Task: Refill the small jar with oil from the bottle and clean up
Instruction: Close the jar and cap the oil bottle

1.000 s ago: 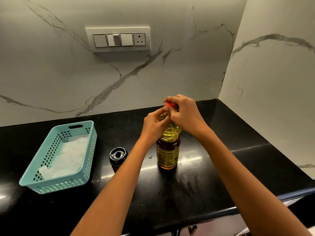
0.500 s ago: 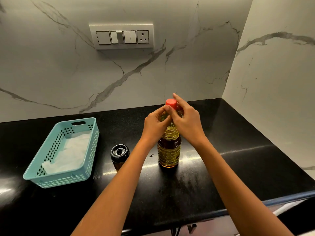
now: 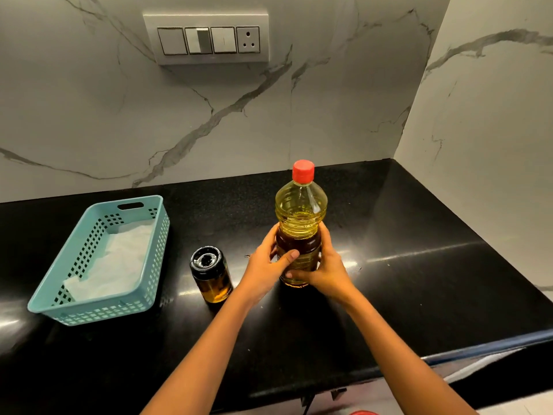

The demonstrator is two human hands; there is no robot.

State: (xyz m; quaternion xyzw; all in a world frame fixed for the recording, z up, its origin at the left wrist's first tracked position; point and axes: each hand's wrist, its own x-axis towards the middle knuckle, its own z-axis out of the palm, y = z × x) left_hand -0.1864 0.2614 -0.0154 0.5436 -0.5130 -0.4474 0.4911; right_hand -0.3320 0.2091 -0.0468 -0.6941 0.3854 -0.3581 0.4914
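Clasping the bottle (image 3: 300, 211) at its ribbed lower body, left hand (image 3: 266, 262) and right hand (image 3: 326, 271) form a closed grip; it stands upright on the counter (image 3: 419, 280), right of the jar (image 3: 212, 274). Expect a heavy, thin-walled, possibly slick container: hold this waist, not the cap (image 3: 303, 170).

white marble walls (image 3: 299, 115) with a switch panel (image 3: 206, 37) above a glossy black counter (image 3: 419, 250).

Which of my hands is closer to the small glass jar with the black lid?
Left. Your left hand grips the clear plastic oil bottle just right of the small black-lidded glass jar, without touching the jar; your right hand grips the bottle's far side.
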